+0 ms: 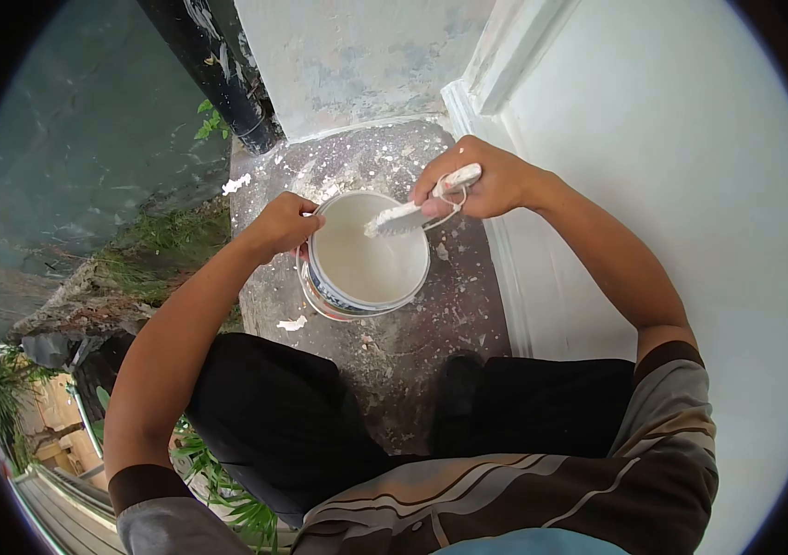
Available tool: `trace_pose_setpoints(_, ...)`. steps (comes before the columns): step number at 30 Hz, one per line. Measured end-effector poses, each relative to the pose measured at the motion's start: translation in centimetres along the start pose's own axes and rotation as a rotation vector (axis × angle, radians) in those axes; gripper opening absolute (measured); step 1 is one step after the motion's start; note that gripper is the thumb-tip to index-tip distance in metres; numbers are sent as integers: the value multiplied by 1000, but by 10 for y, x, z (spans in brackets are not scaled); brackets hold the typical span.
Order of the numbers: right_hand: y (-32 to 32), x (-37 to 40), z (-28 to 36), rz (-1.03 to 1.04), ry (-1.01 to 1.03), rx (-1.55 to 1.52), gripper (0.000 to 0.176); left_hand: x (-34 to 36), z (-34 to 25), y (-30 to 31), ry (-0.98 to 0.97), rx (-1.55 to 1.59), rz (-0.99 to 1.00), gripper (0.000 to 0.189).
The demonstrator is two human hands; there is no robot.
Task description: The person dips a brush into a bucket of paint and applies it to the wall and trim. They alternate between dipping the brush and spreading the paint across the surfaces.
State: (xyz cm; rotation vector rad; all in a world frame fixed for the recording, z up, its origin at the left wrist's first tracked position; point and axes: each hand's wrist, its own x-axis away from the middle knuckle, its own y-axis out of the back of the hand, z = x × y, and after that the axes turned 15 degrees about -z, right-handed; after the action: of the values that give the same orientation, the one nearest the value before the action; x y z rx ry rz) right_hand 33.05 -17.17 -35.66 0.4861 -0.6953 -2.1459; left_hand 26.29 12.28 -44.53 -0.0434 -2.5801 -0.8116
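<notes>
My left hand [287,225] grips the left rim of a round paint bucket [331,294], thumb over the edge and fingers around the outside. The bucket has a patterned outer wall and off-white, paint-like contents or coating inside. My right hand [479,180] is closed around a paint-smeared white brush [400,216], with a cord loop hanging from its handle. The brush is tilted, its whitened bristle end over the bucket's opening. Whether the bristles touch the inside cannot be told.
The bucket is above a dark floor [375,370] spattered with white flecks. A white wall [616,166] with a baseboard runs along the right, and a patchy pale wall [366,74] is ahead. A black pipe [213,69] stands at the upper left, beside plants and a drop-off.
</notes>
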Motion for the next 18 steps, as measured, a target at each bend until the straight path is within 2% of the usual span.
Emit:
trace_pose_setpoints(1, 9, -5, -5, -145, 39, -22, 11, 1, 3, 2, 1, -17, -5, 25)
trace_pose_setpoints(4, 25, -24, -30, -560, -189, -445, 22, 0, 20, 8, 12, -45, -33, 27)
trace_pose_setpoints(7, 28, -49, -80, -903, -203, -879, 34, -6, 39, 18, -3, -108, -18, 31)
trace_pose_setpoints(10, 19, -75, -133, -1214, -400, -1104, 38, -6, 46, 22, 61, -105, -21, 32)
trace_pose_setpoints(12, 12, -93, -173, -1391, -511, -1170, 35, -7, 46, 26, 75, -111, -2, 33)
trace_pose_setpoints(16, 0, -122, -219, -1582, -715, -1187, 29, -7, 47, 28, 99, -151, 1, 34)
trace_pose_setpoints(18, 1, -141, -226, -1575, -663, -1207, 27, -9, 50, 30, 70, -157, 15, 34)
